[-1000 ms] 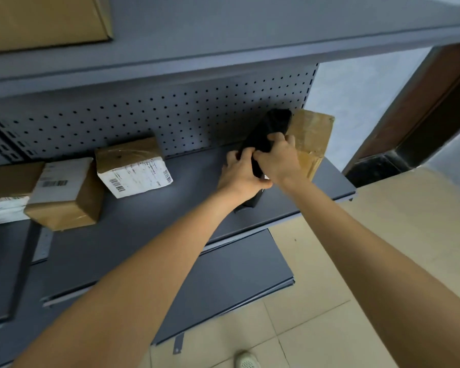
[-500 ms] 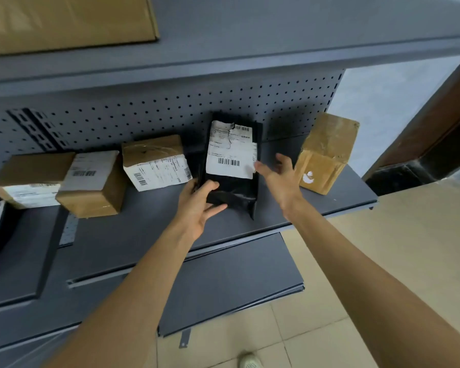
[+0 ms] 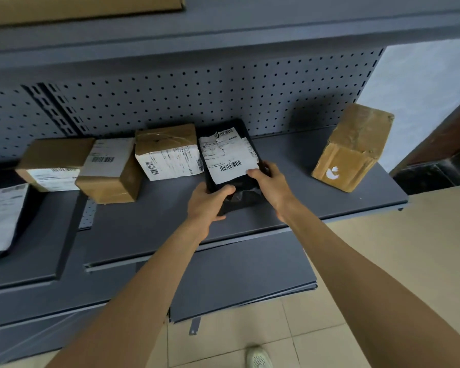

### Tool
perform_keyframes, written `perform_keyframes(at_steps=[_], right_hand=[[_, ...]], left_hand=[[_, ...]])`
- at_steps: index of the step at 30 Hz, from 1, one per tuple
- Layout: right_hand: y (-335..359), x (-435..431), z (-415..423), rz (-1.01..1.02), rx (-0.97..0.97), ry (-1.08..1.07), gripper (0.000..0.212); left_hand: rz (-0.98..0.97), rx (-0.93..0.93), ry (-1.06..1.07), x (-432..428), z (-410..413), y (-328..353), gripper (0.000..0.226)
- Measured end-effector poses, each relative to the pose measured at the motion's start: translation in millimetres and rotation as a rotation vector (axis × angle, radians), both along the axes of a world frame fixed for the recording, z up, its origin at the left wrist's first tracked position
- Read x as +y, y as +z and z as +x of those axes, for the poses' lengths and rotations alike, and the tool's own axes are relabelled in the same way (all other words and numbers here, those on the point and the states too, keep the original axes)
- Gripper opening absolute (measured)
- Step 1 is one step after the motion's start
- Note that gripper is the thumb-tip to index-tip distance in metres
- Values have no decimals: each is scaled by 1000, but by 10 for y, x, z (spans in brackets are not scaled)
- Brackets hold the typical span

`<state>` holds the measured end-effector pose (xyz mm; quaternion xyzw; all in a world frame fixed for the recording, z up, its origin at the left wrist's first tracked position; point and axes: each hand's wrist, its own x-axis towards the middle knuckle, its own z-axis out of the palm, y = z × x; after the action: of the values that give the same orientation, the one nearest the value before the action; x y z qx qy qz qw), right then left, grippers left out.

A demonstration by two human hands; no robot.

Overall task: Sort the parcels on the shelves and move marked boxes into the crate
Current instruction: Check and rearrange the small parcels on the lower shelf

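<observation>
A black bag parcel [image 3: 239, 200] with a torn white barcode label leans against the pegboard on the grey shelf [image 3: 297, 197]. My left hand [image 3: 206, 201] grips its lower left edge. My right hand [image 3: 270, 181] holds its right edge, fingers over the label's corner. To its left stands a taped cardboard box [image 3: 167, 151] with a white label, touching the bag. Further left sit two more labelled boxes [image 3: 109, 171] [image 3: 53, 162]. A brown taped box with a white mark [image 3: 353, 147] stands tilted at the shelf's right end.
A white soft parcel [image 3: 0, 216] lies at the far left edge. A large cardboard box [image 3: 82, 5] sits on the upper shelf. A lower shelf panel [image 3: 239, 277] sticks out below. Tiled floor and my shoe [image 3: 258, 358] are at the bottom; a dark doorway is at right.
The black bag went from beside the right-hand box to upright next to the taped box. My open right hand has closed on its right edge; my left hand keeps its grip.
</observation>
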<state>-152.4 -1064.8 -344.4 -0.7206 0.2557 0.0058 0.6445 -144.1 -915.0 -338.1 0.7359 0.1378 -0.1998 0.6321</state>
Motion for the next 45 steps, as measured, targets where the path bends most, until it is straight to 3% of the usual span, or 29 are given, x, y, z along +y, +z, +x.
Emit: perform_keyframes(at_steps=[3, 8, 10, 13, 14, 17, 20, 23, 27, 34, 37, 40, 43, 45], right_hand=[[-33, 3, 8, -116, 6, 10, 32], [25, -46, 35, -280, 70, 99, 48], [190, -98, 85, -363, 25, 114, 57], [577, -274, 139, -455, -161, 36, 56], [701, -365, 121, -487, -229, -8, 49], [938, -735, -52, -669, -404, -236, 30], [957, -1201, -279, -720, -428, -479, 28], [796, -1614, -469, -610, -259, -556, 35], [499, -1855, -606, -262, -112, -483, 35], [412, -1841, -583, -117, -197, -344, 32], [447, -1908, -570, -136, -213, -341, 39], [465, -1985, -600, -52, -227, -455, 50], [428, -1952, -609, 203, -154, -443, 76], [401, -1817, -600, 436, -113, -325, 81]], left_hand=[[98, -5, -31, -26, 47, 10, 38], [134, 85, -86, -60, 105, 134, 33], [206, 79, -59, -88, 108, 211, 47], [641, -211, 20, -275, 130, 360, 77], [691, -334, 10, -407, 122, 448, 78], [654, -534, -162, -953, 88, 650, 76], [563, -576, -391, -1563, -17, 727, 78], [487, -573, -535, -2055, -88, 726, 84], [529, -538, -643, -2382, -53, 594, 77], [475, -531, -434, -2411, 15, 387, 71], [198, -398, -348, -2257, 111, 489, 63], [-79, -226, -418, -1912, 240, 592, 59], [-227, -103, -409, -1622, 231, 546, 54], [-332, -52, -351, -1535, 160, 486, 52]])
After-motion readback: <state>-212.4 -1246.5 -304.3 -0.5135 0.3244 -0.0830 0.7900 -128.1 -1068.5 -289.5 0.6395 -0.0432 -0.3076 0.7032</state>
